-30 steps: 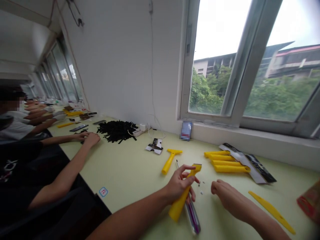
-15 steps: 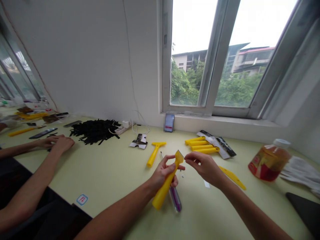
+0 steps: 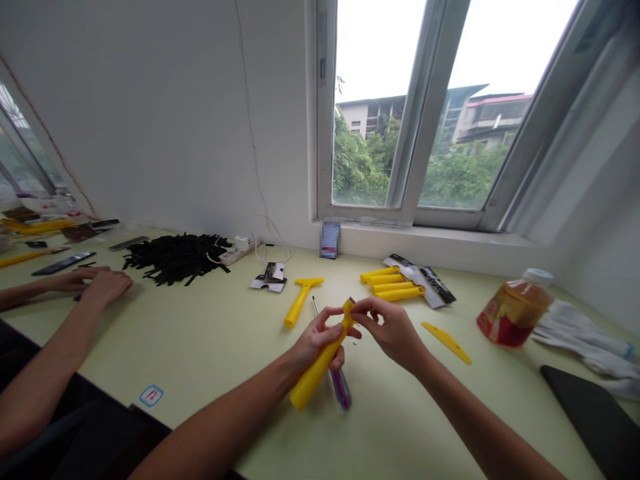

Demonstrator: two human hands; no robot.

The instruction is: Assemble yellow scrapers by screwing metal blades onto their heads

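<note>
My left hand [image 3: 320,340] is wrapped round a yellow scraper handle [image 3: 317,373], its head tilted up and away from me. At that head, the fingertips of my right hand [image 3: 383,320] are pinched together; whatever is between them is too small to make out. Below my left hand lies a screwdriver with a purple grip [image 3: 341,389]. A small nut [image 3: 355,343] rests on the table beside the hands. Another yellow scraper [image 3: 301,302] lies just beyond, to the left. On the right is a flat yellow piece [image 3: 447,342].
Several yellow handles [image 3: 395,288] lie by black-and-white cards [image 3: 437,285] at the back. A bottle [image 3: 515,310], white gloves [image 3: 575,333] and a dark flat object [image 3: 590,413] are at the right. A black pile [image 3: 175,257] and another person's hands [image 3: 103,283] are at the left.
My right hand has closed in on the scraper head and now touches it. The whole view has shifted slightly, with objects appearing further left.
</note>
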